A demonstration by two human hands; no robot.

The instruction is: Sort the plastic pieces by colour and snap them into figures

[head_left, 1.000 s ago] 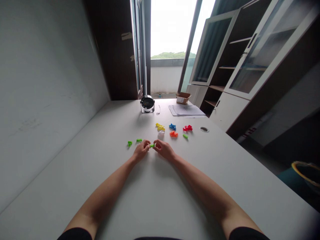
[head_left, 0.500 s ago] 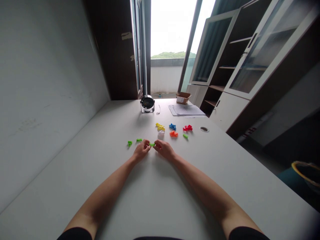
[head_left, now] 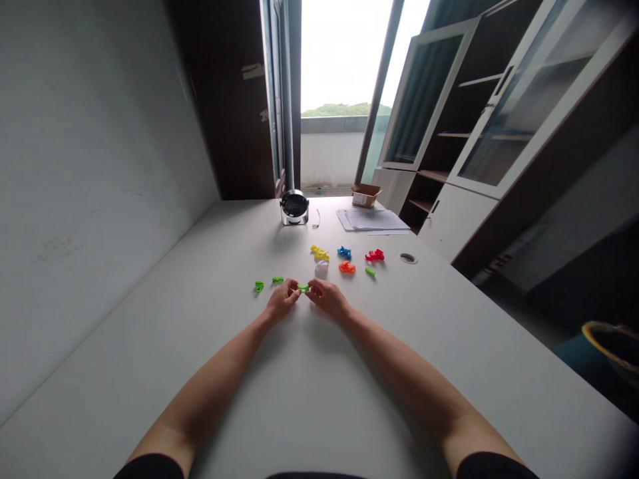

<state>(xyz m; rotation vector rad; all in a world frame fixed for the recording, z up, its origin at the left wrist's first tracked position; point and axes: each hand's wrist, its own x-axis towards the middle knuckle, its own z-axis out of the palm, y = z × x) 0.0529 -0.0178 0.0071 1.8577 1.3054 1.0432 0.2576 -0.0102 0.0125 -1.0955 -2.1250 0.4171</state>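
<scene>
Between my two hands is a small green plastic piece (head_left: pixel 303 288), pinched at its ends just above the white table (head_left: pixel 319 372). My left hand (head_left: pixel 283 297) has its fingers closed on the left end. The right end is in the closed fingers of my right hand (head_left: pixel 327 297). Two more green pieces, one (head_left: pixel 259 286) farther left and one (head_left: pixel 278 279) nearer, lie beside my left hand. A white piece (head_left: pixel 322 267) and an orange cluster (head_left: pixel 347 267) sit just beyond my right hand. Another green piece (head_left: pixel 370 272) lies to their right.
Farther back are yellow (head_left: pixel 320 253), blue (head_left: pixel 344 253) and red (head_left: pixel 375 255) plastic pieces. A round black-and-silver device (head_left: pixel 294 207), paper sheets (head_left: pixel 375 219) and an open cardboard box (head_left: pixel 366 195) stand near the far edge. A cable hole (head_left: pixel 408 258) is at right.
The green piece between my hands has turned slightly and now shows a curved, arched shape. My hands have barely moved; everything else lies as before.
</scene>
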